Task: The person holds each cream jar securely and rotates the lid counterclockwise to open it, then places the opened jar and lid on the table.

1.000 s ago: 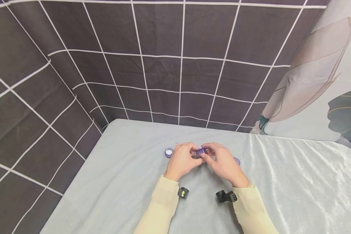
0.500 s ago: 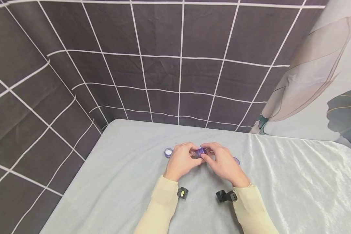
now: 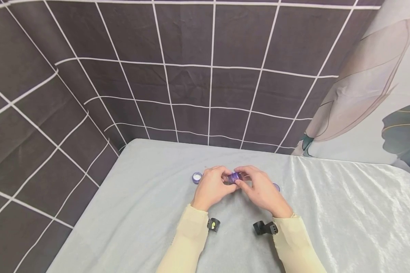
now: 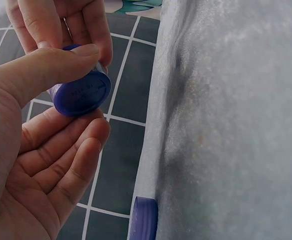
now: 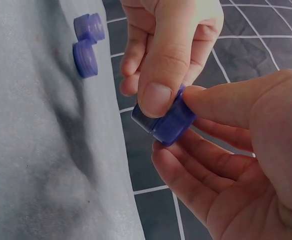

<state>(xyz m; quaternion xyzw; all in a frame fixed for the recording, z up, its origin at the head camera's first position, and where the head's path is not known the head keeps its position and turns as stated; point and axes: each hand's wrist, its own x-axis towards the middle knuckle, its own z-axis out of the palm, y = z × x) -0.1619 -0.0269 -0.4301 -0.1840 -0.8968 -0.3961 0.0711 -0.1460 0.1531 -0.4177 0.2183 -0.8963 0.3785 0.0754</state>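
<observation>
Both hands hold one small purple jar [image 3: 234, 178] between them, above the cloth-covered table. My left hand [image 3: 212, 185] pinches one end, thumb across its side; in the left wrist view a round flat purple end [image 4: 83, 94] with faint marking faces the camera. Thumb and fingertips of my right hand [image 3: 259, 188] pinch the other end, a brighter purple ring [image 5: 175, 122] in the right wrist view. A seam shows between the two parts. Beside my left hand stands a small purple pot [image 3: 196, 178] with a white inside. Partly behind my right hand lies a round purple piece [image 3: 276, 187].
Pale grey velvety cloth [image 3: 143, 212] covers the table. In the right wrist view two purple pieces [image 5: 85, 58] sit close together near the cloth's edge. A dark curtain with a white grid [image 3: 188, 83] hangs behind and to the left.
The purple jar and both hands stay in nearly the same place. My right wrist has shifted very slightly; finger positions look almost unchanged.
</observation>
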